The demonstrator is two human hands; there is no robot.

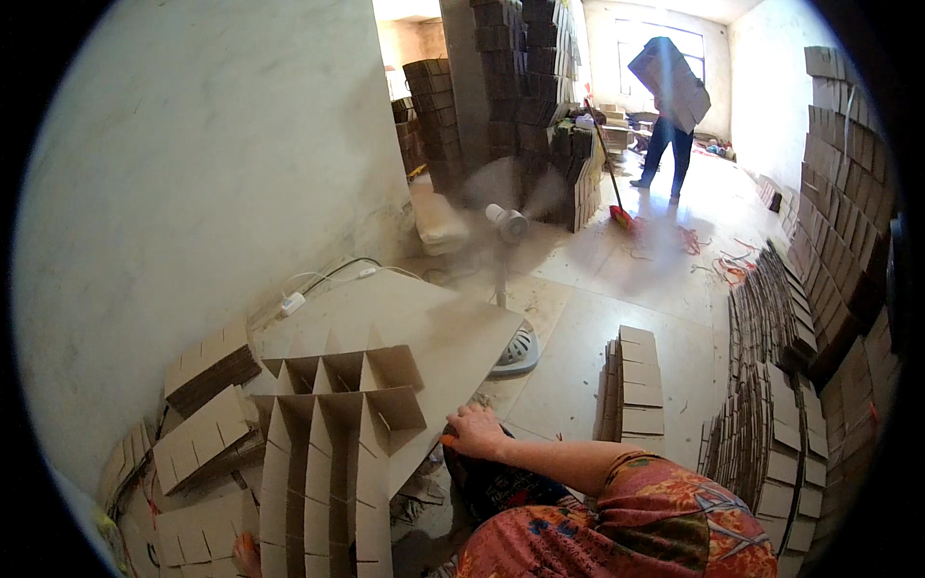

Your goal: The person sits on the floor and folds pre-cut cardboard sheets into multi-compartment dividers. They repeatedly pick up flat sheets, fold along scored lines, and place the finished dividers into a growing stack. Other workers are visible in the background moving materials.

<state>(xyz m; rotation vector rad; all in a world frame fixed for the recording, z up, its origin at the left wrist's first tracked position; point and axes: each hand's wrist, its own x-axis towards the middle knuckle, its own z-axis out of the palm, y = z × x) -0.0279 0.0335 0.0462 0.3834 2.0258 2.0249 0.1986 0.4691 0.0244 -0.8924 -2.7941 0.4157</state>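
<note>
Right hand (476,432): rests knuckles-up at the near right edge of the cardboard divider grid (332,438), fingers curled over something orange that barely shows; cannot tell whether it is gripped or only covered. Forearm enters from lower right in a red and orange patterned sleeve (641,520).

Left hand (247,554): only a sliver visible at the bottom edge, touching the near left end of the grid. Grip cannot be told.

Grid: slotted strips interlocked into open cells, standing on a large flat cardboard sheet (453,332), directly in front of the person, left of centre.

Nearby, left: loose stacks of slotted strips (207,409) lie against the base of the wall, just beside the grid. Nearby, right: a short upright stack of cut cardboard pieces (631,385) stands on the floor, apart from the right hand.

Middle distance: a standing fan (506,223), blades blurred, base at the far right corner of the sheet. A white cable with a plug (292,303) trails along the wall foot. Long leaning rows of flat cardboard (771,385) fill the right side, with taller piles above them.

Surface and room: pale tiled floor (578,328), dusty, scraps scattered. Whitewashed wall (193,173) on the left. Far end: tall cardboard stacks (520,77), a red broom (617,207) leaning there, bright window, and another person (670,106) carrying a bundle of flat cardboard.
</note>
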